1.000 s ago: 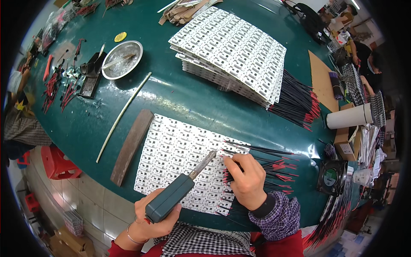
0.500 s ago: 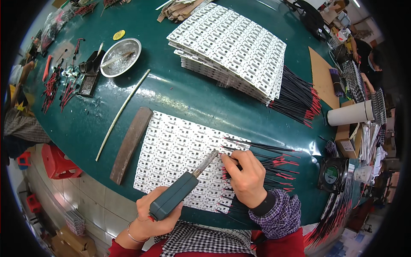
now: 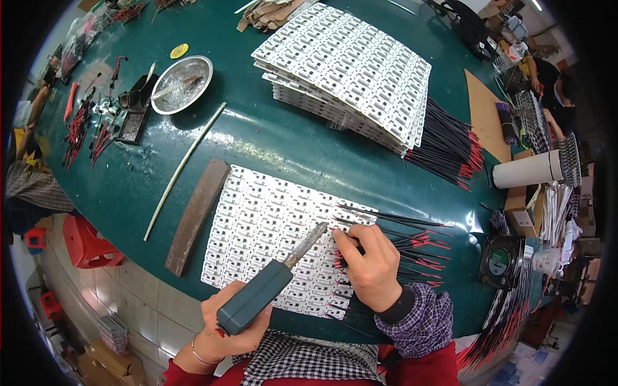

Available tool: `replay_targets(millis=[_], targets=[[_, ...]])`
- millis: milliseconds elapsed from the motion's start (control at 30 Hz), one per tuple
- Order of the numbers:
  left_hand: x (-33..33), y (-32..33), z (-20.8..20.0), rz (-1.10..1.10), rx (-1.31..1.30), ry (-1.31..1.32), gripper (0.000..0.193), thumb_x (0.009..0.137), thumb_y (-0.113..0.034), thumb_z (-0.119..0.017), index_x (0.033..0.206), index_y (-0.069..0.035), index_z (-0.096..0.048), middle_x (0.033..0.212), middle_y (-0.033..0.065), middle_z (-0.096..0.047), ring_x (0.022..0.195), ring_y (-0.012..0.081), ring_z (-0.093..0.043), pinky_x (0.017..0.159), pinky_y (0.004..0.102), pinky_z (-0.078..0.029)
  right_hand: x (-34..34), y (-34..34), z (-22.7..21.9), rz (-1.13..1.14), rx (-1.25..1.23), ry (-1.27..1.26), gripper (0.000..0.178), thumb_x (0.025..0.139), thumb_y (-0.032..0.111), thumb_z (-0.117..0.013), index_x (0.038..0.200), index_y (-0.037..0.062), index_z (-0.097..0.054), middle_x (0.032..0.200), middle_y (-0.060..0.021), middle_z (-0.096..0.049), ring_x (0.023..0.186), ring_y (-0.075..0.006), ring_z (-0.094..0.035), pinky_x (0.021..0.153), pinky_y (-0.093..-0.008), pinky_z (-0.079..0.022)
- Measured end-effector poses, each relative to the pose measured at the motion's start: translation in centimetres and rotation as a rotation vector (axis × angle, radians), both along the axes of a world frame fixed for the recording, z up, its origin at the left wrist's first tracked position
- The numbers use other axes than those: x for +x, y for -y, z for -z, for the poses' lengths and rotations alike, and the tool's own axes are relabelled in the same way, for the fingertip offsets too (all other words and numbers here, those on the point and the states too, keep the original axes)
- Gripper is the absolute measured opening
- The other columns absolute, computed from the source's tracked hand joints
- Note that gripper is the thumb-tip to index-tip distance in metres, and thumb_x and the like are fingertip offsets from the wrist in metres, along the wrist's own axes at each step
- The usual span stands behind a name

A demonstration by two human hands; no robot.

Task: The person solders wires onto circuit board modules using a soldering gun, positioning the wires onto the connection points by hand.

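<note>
My left hand (image 3: 233, 340) is wrapped around the dark green handle of a soldering iron (image 3: 255, 298). The iron slants up to the right, and its metal tip is over the white circuit board panel (image 3: 257, 219), near the right part. Close beside that tip, my right hand (image 3: 373, 270) pinches a thin wire, mostly hidden by the fingers. Several black wires (image 3: 402, 219) with red ends stick out from the panel's right side, some running under my right hand. The panel lies flat on the green table (image 3: 283, 157).
A brown bar (image 3: 198, 215) lies along the panel's left edge, with a pale stick (image 3: 183, 170) beyond it. Farther back stand a metal bowl (image 3: 183, 83) and a stack of white panels (image 3: 344, 71) with wires. At right are a small fan (image 3: 499, 262) and a white cylinder (image 3: 528, 170).
The soldering iron's handle has shifted slightly down and left with my left hand, while its tip stays by the same spot. My right hand has hardly moved.
</note>
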State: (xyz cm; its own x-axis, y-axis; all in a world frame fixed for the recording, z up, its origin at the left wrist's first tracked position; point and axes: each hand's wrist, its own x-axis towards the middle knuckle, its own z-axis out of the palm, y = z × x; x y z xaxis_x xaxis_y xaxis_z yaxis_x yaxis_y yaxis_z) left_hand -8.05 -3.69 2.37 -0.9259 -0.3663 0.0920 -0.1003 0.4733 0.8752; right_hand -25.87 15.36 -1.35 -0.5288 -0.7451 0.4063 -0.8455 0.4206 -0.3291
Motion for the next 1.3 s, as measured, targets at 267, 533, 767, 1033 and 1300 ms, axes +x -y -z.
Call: replay_targets(millis=[267, 533, 767, 1033, 1300], targets=[[0.6, 0.1, 0.2, 0.028, -0.042, 0.057, 0.019, 0.073, 0.003, -0.079, 0.091, 0.004, -0.073, 0.082, 0.0113, -0.070, 0.062, 0.0184, -0.068, 0.056, 0.0275, -0.052, -0.5, -0.1, 0.3, 0.025, -0.093, 0.155, 0.039, 0.064, -0.008, -0.068, 0.101, 0.0020, -0.074, 0.093, -0.0094, -0.061, 0.080, -0.0248, -0.064, 0.064, -0.0355, -0.053], [0.4, 0.0, 0.7, 0.048, -0.010, 0.001, 0.019, 0.073, 0.005, -0.078, 0.090, 0.005, -0.071, 0.083, 0.0130, -0.070, 0.064, 0.0184, -0.069, 0.058, 0.0272, -0.052, -0.8, 0.0, 0.3, 0.012, -0.129, 0.195, 0.041, 0.061, -0.012, -0.065, 0.099, 0.0011, -0.073, 0.092, -0.0102, -0.061, 0.080, -0.0270, -0.064, 0.064, -0.0375, -0.054], [0.6, 0.2, 0.3, 0.033, 0.103, 0.105, 0.019, 0.072, 0.004, -0.079, 0.089, 0.005, -0.070, 0.079, 0.0122, -0.069, 0.062, 0.0173, -0.067, 0.057, 0.0261, -0.050, -1.0, 0.0, 0.4, 0.007, -0.140, 0.192, 0.038, 0.063, -0.012, -0.065, 0.098, 0.0009, -0.073, 0.091, -0.0097, -0.062, 0.079, -0.0265, -0.064, 0.064, -0.0365, -0.053], [2.8, -0.3, 1.4, -0.119, 0.097, 0.004, 0.022, 0.076, -0.004, -0.080, 0.096, 0.004, -0.074, 0.079, 0.0103, -0.072, 0.062, 0.0199, -0.068, 0.056, 0.0286, -0.053, -0.9, -0.1, 0.2, -0.013, -0.140, 0.184, 0.036, 0.065, -0.012, -0.066, 0.097, 0.0002, -0.073, 0.091, -0.0101, -0.062, 0.079, -0.0263, -0.064, 0.063, -0.0365, -0.053], [3.2, -0.2, 1.6, -0.112, 0.107, 0.022, 0.024, 0.075, -0.005, -0.081, 0.096, 0.003, -0.075, 0.078, 0.0099, -0.072, 0.061, 0.0223, -0.068, 0.056, 0.0297, -0.054, -0.3, -1.0, -1.8, -0.033, -0.166, 0.092, 0.045, 0.067, -0.007, -0.070, 0.111, 0.0014, -0.075, 0.091, -0.0096, -0.061, 0.079, -0.0247, -0.064, 0.061, -0.0351, -0.051]])
